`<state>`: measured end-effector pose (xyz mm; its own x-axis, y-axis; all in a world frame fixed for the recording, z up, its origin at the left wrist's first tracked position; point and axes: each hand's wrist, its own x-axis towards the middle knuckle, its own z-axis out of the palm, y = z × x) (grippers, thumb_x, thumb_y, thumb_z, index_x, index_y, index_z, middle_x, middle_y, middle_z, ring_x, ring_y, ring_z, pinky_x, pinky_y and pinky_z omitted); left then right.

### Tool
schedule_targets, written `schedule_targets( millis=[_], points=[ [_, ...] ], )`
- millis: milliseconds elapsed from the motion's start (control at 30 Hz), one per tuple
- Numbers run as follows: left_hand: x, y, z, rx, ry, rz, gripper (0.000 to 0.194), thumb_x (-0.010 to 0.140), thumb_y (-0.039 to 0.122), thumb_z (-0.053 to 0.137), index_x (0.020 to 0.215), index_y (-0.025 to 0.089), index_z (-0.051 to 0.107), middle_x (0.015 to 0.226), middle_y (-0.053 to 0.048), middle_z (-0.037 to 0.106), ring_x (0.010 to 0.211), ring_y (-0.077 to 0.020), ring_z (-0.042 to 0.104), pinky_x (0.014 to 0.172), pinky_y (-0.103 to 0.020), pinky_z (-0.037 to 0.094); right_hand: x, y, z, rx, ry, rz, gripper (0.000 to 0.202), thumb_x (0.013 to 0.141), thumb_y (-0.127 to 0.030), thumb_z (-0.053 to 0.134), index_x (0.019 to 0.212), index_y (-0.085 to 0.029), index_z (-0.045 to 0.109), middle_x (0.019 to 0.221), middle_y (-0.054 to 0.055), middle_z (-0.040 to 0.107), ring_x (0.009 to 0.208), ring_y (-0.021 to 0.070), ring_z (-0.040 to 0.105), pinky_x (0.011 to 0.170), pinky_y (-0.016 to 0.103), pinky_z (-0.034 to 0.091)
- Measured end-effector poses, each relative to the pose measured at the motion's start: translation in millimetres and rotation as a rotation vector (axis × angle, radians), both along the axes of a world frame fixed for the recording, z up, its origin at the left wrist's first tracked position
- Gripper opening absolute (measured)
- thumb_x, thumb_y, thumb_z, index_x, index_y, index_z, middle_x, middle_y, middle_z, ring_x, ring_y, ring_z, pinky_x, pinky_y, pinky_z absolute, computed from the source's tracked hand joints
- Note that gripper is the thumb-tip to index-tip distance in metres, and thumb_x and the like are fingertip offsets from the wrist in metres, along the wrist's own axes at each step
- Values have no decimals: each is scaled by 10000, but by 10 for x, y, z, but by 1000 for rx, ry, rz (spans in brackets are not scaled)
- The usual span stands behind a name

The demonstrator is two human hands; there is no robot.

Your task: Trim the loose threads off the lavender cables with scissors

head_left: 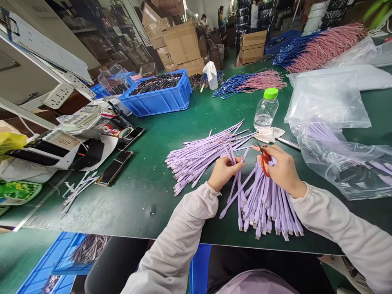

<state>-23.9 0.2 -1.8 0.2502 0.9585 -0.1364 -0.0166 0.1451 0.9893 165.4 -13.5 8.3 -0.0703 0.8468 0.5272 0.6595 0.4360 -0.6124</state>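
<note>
My left hand (226,170) is closed around a few flat purple USB cables (234,192), their free ends sticking up past the fingers. Close by on the right, my right hand (283,165) grips small red-handled cutters (265,159), whose dark jaws point toward those cable ends. Under and in front of the hands a fanned bundle of purple cables (266,208) lies with its metal plugs toward me. Another heap of purple cables (199,157) rests to the left of my left hand.
A green-capped clear bottle (266,110) and a white cloth (268,134) stand beyond my hands. Plastic bags (330,100) lie at right. Blue-and-pink wires (251,83) and a blue crate (159,98) are farther back. Phones (115,167) and offcuts (80,190) lie at left.
</note>
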Motion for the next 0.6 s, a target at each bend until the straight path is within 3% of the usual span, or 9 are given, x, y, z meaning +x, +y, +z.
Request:
schedule_targets(
  millis=[233,467,600],
  points=[
    [-2,-16,5,30,43,-41,297,665,351,740,798,101,650,738,-21,594,540,-60,465,461,-180,405,-5,-14,63,-20,1,13,285,821,-204,508,1056,-187,670,766,33,542,659,168,525,674,296,454],
    [2,3,-60,0,9,-20,349,667,328,743,916,97,666,817,-56,640,597,-91,539,480,-191,456,-2,-32,52,3,12,-50,260,841,-220,509,1044,-204,671,823,54,597,715,185,564,694,304,467],
    [7,3,-68,9,26,16,309,670,322,737,863,93,659,908,-76,653,546,-61,520,469,-188,461,-14,-60,54,90,-56,-5,257,847,-187,511,1055,-197,660,855,65,587,765,196,573,742,321,474]
  ],
)
